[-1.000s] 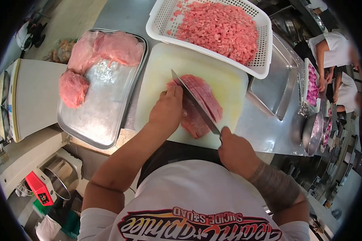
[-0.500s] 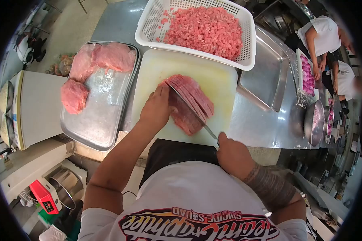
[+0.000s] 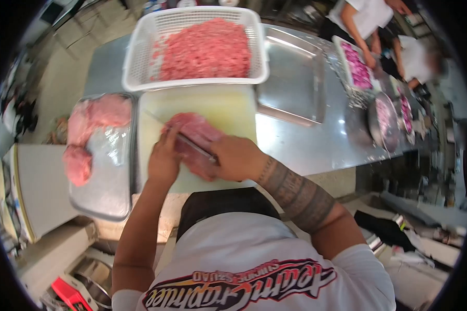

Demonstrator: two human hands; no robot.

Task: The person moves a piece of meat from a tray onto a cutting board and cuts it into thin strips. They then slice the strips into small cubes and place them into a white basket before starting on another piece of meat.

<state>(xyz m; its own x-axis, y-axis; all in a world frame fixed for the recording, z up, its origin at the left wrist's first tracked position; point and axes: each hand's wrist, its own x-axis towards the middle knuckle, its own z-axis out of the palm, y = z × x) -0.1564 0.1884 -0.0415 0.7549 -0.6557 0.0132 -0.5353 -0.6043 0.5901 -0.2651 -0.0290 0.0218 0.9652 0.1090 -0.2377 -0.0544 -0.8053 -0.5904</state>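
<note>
A piece of raw meat (image 3: 201,125) lies on the white cutting board (image 3: 238,110) in front of me. My left hand (image 3: 164,159) is closed over the meat's left side, its fingertips pressing the top. In my right hand (image 3: 237,158) I grip a knife (image 3: 198,147), whose handle is mostly hidden by my fingers. The blade lies slantwise across the meat, close to my left fingertips, and its tip seems to reach past the far left edge. My right hand covers the meat's right side, and motion blurs the cut lines.
Behind the board stands a white perforated basket (image 3: 130,70) of diced meat. At left, a metal tray (image 3: 101,186) holds larger raw pieces. An empty steel pan (image 3: 290,111) lies right of the basket. Further right are a tray of purple onions (image 3: 355,67), a metal bowl (image 3: 374,119) and two people.
My right hand has pushed forward and left with the knife, its blade now further across the meat. My left hand stays on the meat. The whole view has shifted.
</note>
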